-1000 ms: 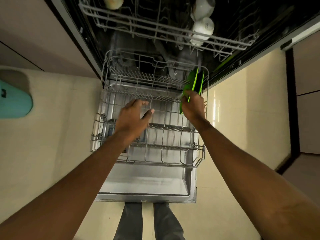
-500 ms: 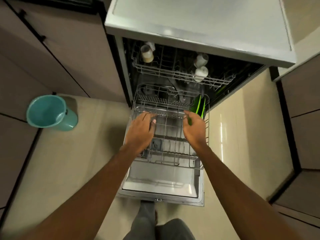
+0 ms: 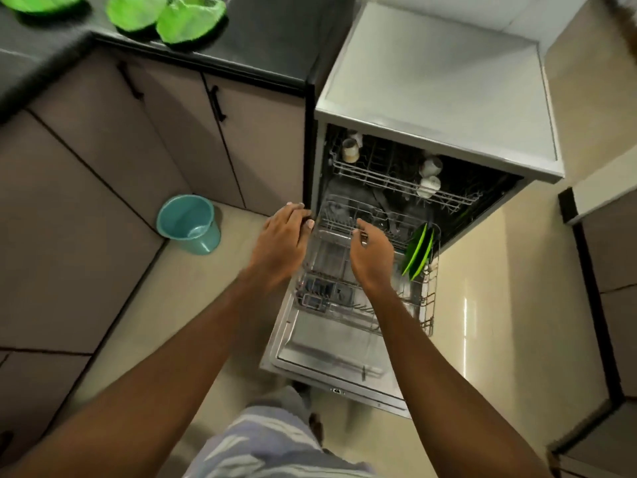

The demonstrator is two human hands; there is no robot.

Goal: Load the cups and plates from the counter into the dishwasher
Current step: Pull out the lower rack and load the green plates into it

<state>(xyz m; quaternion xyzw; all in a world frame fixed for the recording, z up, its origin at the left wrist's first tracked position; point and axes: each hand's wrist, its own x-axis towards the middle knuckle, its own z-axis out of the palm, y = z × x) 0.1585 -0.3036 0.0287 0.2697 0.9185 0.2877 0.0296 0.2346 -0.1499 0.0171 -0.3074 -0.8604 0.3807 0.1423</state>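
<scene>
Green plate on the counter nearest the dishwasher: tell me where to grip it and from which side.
Pinch the rim of the green plate at its front right edge, coming from the dishwasher side. It lies flat on the counter, a second plate crowds its left, and its right is bare.

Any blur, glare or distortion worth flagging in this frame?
Head view: motion blur smears the counter plates and the trousers; a glare streak marks the floor right of the rack; wide-angle curves the cabinets; the dishwasher interior is dark.
</scene>
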